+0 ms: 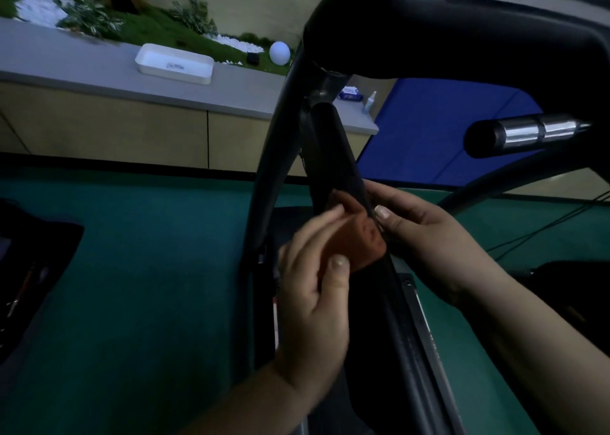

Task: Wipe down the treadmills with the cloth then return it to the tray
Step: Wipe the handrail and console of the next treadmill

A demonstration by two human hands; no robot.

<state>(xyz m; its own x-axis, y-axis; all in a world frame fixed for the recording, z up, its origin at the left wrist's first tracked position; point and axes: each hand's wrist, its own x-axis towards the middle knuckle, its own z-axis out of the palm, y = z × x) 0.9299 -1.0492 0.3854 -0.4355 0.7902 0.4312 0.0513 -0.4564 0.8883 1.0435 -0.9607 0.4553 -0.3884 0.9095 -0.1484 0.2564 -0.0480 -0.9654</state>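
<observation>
wiping the inner black upright (pixel 333 157) of the treadmill, an orange cloth (pixel 359 236) is bunched against the post's near face, partway down its length and above the deck's side rail (pixel 419 322). the left hand (pixel 313 289) grips the cloth, thumb on its lower edge and fingers curled over its upper fold, so that the fabric is pressed flat to the post rather than left hanging. the right hand (pixel 422 236) curls round the same upright from the opposite side, thumb lying just beside the cloth; this probably steadies the post and gives the wiping hand something to press against, though whether its fingers also pinch the cloth cannot be told, since they wrap out of sight behind the upright. a second, outer frame tube (pixel 274 157) runs close beside the wiped one, which may explain the tight, folded hold on the cloth. above, the console housing (pixel 462 22) and a chrome-banded handlebar grip (pixel 528 134) overhang the work. well apart, on the grey counter (pixel 82 61) beyond the green floor (pixel 148 253), sits the white tray (pixel 204 75), open side up, holding only a small item too blurred to name and awaiting the cloth's return. further along the counter stand a wipes packet (pixel 350 93) and a small bottle (pixel 369 101); behind it lie planter greenery (pixel 89 19) and a white globe (pixel 280 53).
</observation>
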